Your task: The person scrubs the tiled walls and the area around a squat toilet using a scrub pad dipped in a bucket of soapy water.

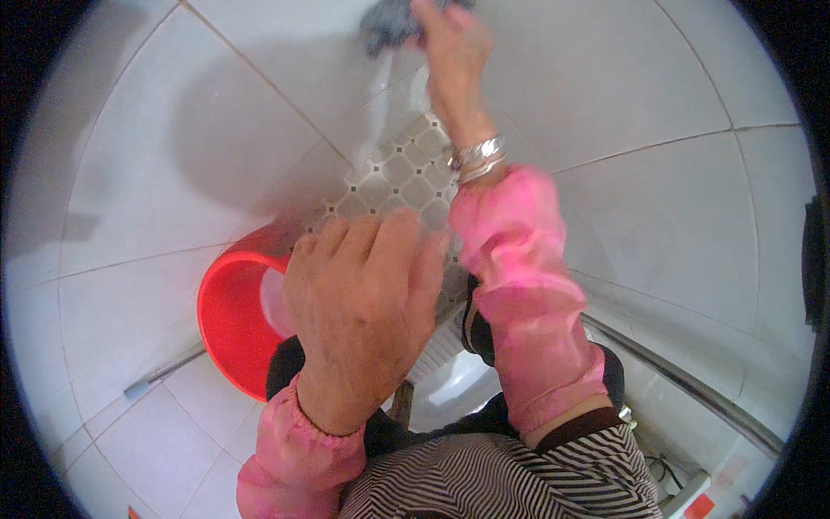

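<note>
My right hand (457, 55) grips a dark grey cloth (392, 24) against the pale wall tile (285, 84), near the top of the view. Both the hand and the cloth are blurred. A wet, shiny streak runs down the tile below the cloth. Closer to me, my left hand (360, 292) hangs back-side up, its fingers bent a little and the thumb apart. Nothing shows in it, though its palm is hidden. Beside and below that hand stands a red plastic bucket (224, 324) with whitish liquid (275, 301) inside, partly covered by the hand.
Patterned floor tiles (395, 175) fill the corner between the walls. A white ceramic squat toilet (454, 389) lies between my legs. Along the right wall runs a metal bar (681, 376); a shorter metal strip (165, 373) is at the left. Cables (664, 470) lie at the lower right.
</note>
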